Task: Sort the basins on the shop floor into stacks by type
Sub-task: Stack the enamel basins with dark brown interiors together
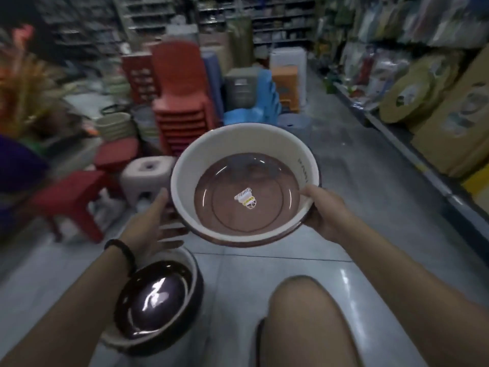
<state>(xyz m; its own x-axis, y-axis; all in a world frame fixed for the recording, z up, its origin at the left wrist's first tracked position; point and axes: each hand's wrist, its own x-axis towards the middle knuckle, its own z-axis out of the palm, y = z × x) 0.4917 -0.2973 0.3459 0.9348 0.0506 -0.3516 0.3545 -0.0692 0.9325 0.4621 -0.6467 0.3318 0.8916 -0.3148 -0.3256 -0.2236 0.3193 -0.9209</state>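
A cream basin [227,147] with a brown floor and a small sticker in its middle is held up in front of me, above the tiled floor. My right hand [321,207] grips its right rim, thumb over the edge. My left hand [156,223] is at the basin's left underside with straight fingers reaching toward it; whether it touches is unclear. Below my left forearm, a dark brown glossy basin [156,300] sits nested in a cream one [191,260] on the floor.
Stacked red chairs [182,102], red stools [71,200], a beige stool [145,176] and blue stools [254,109] crowd the left and middle of the aisle. Shelves with boxed goods [428,107] line the right. My bare knee [312,321] is at the bottom.
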